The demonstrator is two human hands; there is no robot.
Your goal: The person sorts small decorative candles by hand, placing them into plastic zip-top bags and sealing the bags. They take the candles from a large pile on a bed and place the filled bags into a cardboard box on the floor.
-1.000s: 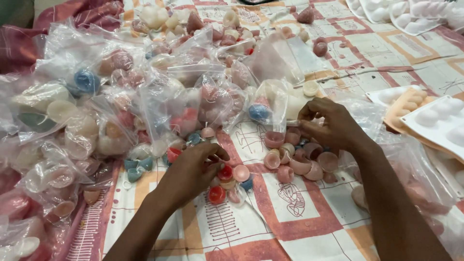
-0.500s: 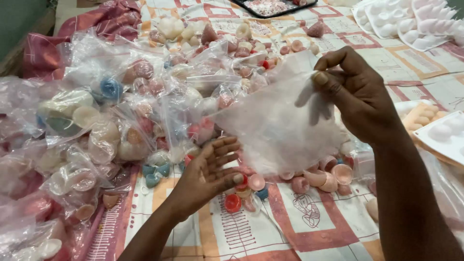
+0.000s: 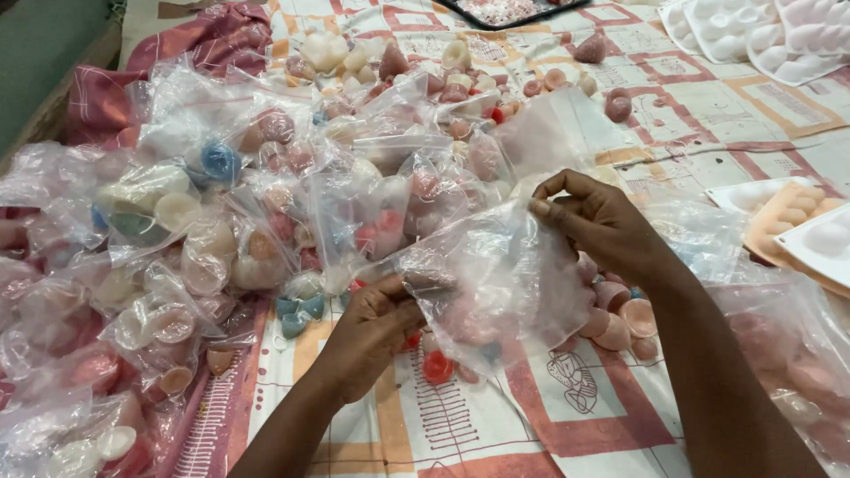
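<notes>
Both hands pinch one clear plastic bag (image 3: 496, 283), the left hand (image 3: 376, 323) at its lower edge and the right hand (image 3: 602, 226) at its top, above loose pink cups (image 3: 620, 319) on the patterned cloth (image 3: 602, 416).

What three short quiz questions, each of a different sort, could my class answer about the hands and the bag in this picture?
1. True or false: both hands grip the clear plastic bag.
2. Which hand is higher in the picture? A) left hand B) right hand
3. Fill in: the small red cup lies on the patterned ____.

Key: 1 true; 2 B; 3 cloth.
</notes>
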